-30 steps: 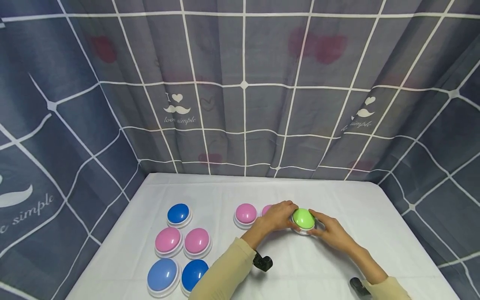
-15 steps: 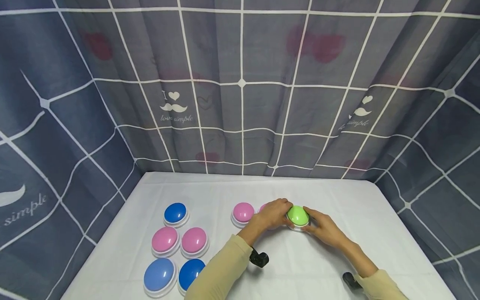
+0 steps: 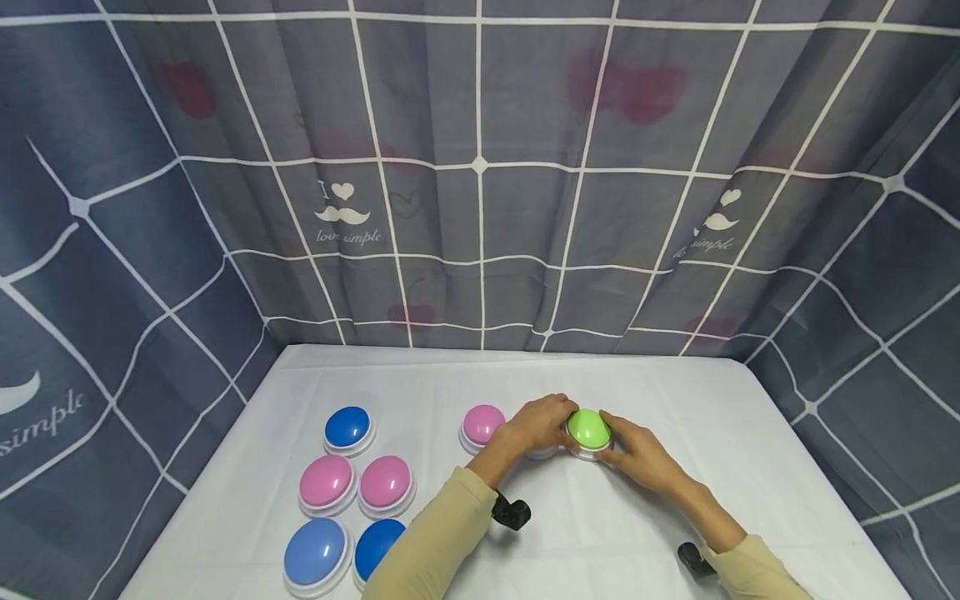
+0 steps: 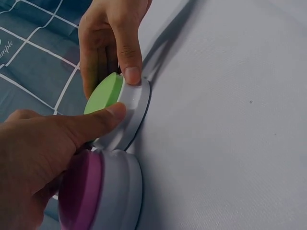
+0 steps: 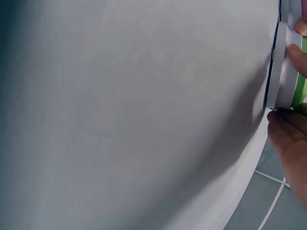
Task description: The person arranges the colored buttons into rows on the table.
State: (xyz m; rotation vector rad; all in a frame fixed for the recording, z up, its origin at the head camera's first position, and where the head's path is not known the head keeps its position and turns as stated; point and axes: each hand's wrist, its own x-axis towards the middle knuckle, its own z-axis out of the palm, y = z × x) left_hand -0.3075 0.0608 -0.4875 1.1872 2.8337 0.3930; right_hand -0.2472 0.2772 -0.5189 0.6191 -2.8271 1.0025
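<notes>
The head view shows the green button (image 3: 589,430) on the white bench (image 3: 600,542) from above, but hides most of its neighbour; the left wrist view reveals that as a pink button (image 4: 82,194), its base set edge to edge with the green button's. The right wrist view shows the green button's base side-on, along with its thin, dark lower edge. Only the head view takes in the other pink and blue buttons (image 3: 315,552), left of the green button.

On the grey checked curtain (image 3: 450,92) behind the green button, "I", a heart, a moustache and "love simple" can be read; a fold breaks up the right-hand copy.

The green button has a glossy lime dome on a round, stepped white base. Left hand (image 3: 542,423) and right hand (image 3: 647,457) flank it, each grip spread across its base, pinching it between thumb and fingers.
</notes>
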